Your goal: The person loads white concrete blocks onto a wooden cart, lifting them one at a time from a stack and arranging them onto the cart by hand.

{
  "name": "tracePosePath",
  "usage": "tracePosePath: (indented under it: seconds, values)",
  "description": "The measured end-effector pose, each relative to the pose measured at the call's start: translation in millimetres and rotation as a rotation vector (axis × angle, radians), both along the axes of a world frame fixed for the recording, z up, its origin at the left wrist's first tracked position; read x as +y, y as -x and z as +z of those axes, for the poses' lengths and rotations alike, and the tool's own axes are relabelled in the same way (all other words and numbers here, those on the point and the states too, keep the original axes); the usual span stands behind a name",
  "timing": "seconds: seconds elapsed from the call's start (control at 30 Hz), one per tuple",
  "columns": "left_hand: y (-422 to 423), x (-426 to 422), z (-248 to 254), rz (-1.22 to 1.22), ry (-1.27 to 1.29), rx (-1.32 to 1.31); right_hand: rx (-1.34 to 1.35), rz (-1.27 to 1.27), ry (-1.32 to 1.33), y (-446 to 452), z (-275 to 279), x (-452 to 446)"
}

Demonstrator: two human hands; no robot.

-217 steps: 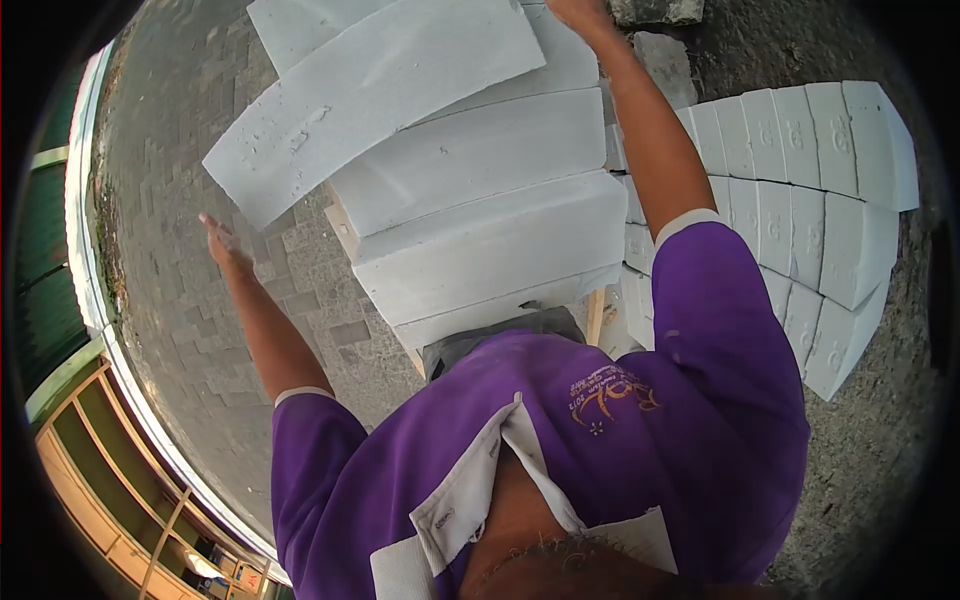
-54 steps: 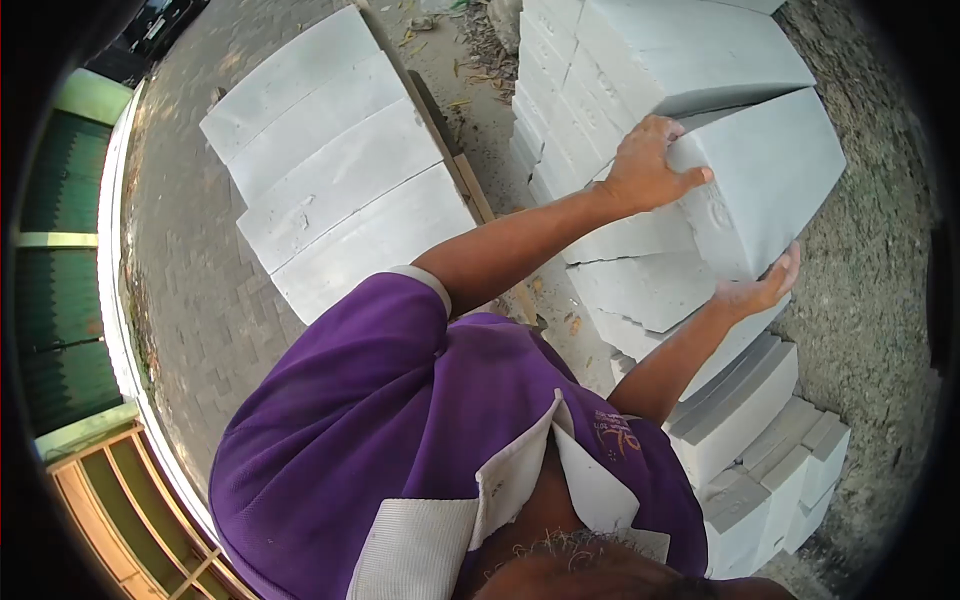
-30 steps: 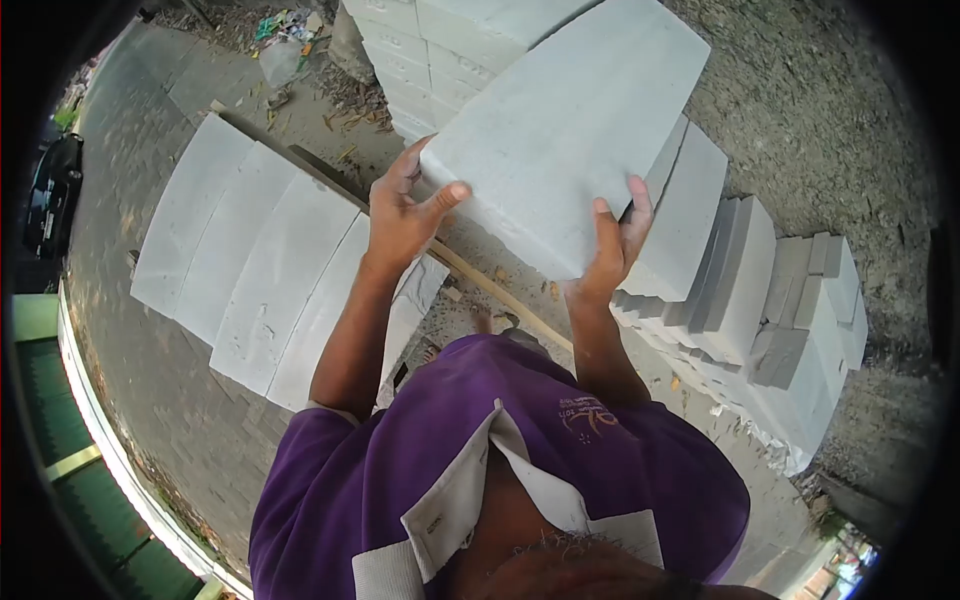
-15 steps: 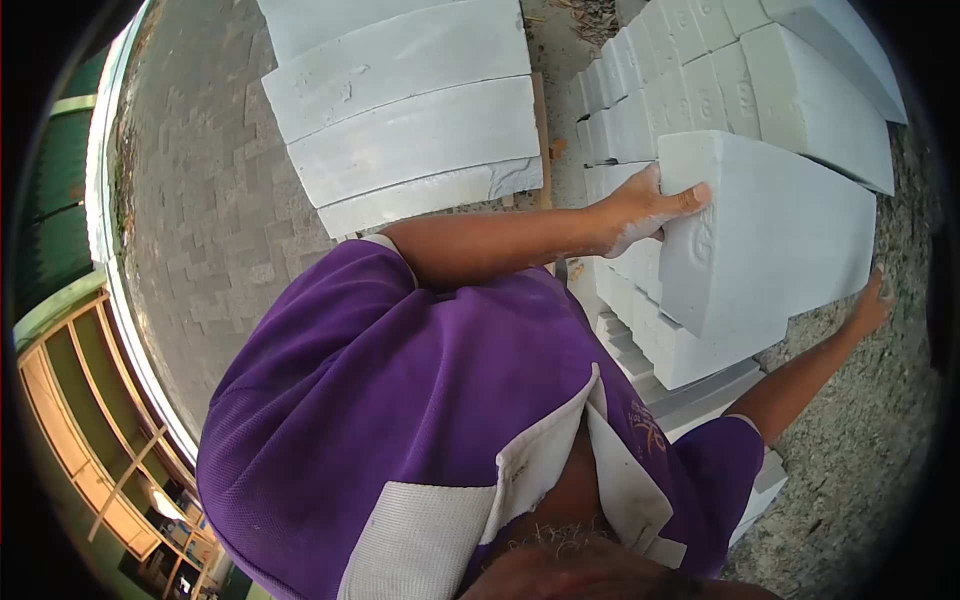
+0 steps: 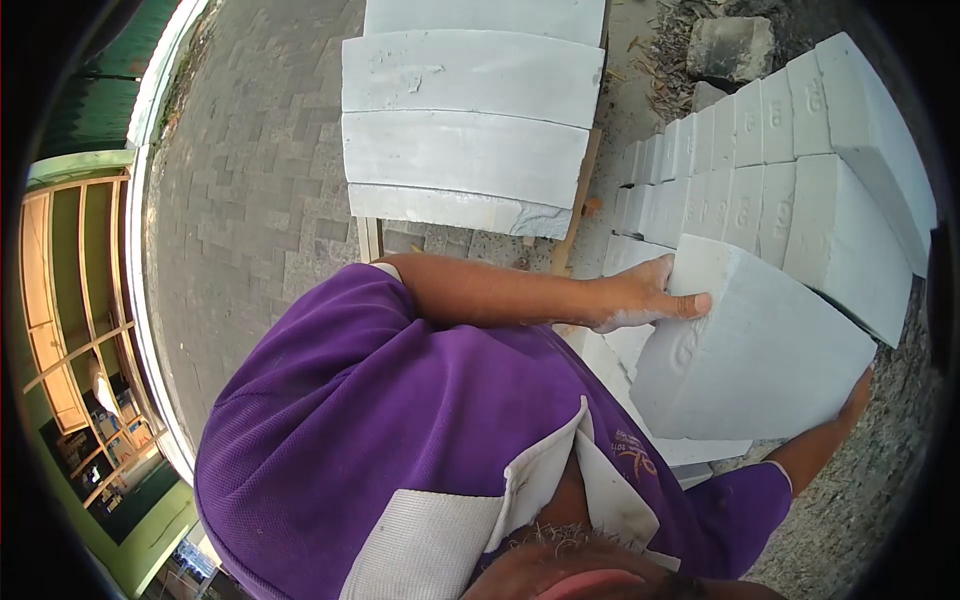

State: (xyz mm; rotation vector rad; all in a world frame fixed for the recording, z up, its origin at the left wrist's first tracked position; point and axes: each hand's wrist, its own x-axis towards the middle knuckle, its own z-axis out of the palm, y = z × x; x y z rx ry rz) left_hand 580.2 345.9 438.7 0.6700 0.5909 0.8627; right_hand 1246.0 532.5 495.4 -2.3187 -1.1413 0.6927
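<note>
A large white building block (image 5: 760, 345) with a stamped mark on its end is tilted at the near side of a stack of similar blocks (image 5: 740, 205). My left hand (image 5: 650, 295) is closed on its left end, thumb pressed on the stamped face and the other fingers mostly behind the edge. White dust covers part of this hand. At the opposite end, my right hand (image 5: 857, 395) holds the lower right corner, its fingers largely hidden by the block. Whether the block's underside rests on the stack is hidden.
A second pile of white blocks (image 5: 470, 135) stands on timber (image 5: 582, 195) at the top centre. Grey paving (image 5: 250, 190) lies left, rough ground (image 5: 830, 510) right. A grey stone (image 5: 732, 48) sits among dry leaves behind the stack. A wooden frame (image 5: 50, 300) is at far left.
My view has shifted, so both piles appear lower and further right. My right hand has come in against the block's far corner. My left hand keeps the same grip.
</note>
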Motion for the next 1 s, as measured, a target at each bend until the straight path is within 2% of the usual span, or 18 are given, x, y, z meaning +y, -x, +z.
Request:
tracePosePath:
  seconds: [0.07, 0.1, 0.23, 0.3, 0.33, 0.43, 0.53, 0.6, 0.73, 0.8, 0.87, 1.0]
  values:
    - [4.2, 1.0, 4.0, -0.031, 0.002, -0.077, 0.059, -0.004, 0.001, 1.2, 3.9, -4.8]
    - [4.0, 2.2, 4.6, 0.027, -0.043, -0.022, 0.073, -0.003, -0.001, 2.2, 8.4, -8.2]
    - [45.9, 12.6, 13.4, 0.014, -0.055, 0.084, 0.019, -0.023, 0.011, 18.1, 11.4, -42.2]
    - [75.5, 17.3, 32.8, 0.062, -0.021, 0.114, 0.004, -0.059, -0.004, 87.0, 27.9, -72.3]
    - [84.7, 19.6, 26.7, 0.057, -0.021, 0.113, -0.014, -0.093, -0.021, 117.0, 34.6, -86.1]
    - [108.6, 24.9, 5.9, 0.14, -0.011, 0.127, -0.103, -0.074, -0.029, 149.3, 29.2, -113.0]
    - [133.7, 24.5, 9.7, 0.264, 0.034, 0.086, -0.155, -0.186, -0.031, 223.3, 41.1, -134.1]
    - [153.7, 22.6, 19.9, 0.386, 0.027, 0.199, -0.162, -0.186, -0.088, 247.7, 38.5, -141.9]
    - [197.0, 13.7, 24.8, 0.409, 0.088, 0.257, -0.176, -0.145, -0.104, 298.7, 42.6, -152.4]
    - [223.5, 14.2, 12.1, 0.405, 0.082, 0.215, -0.177, -0.14, -0.122, 325.8, 44.5, -153.3]
    - [254.4, 14.8, -1.8, 0.395, 0.084, 0.173, -0.303, -0.142, -0.061, 355.1, 43.6, -153.7]
    - [328.6, 21.7, -26.5, 0.413, 0.095, 0.237, -0.35, -0.207, -0.08, 442.8, 37.4, -159.7]
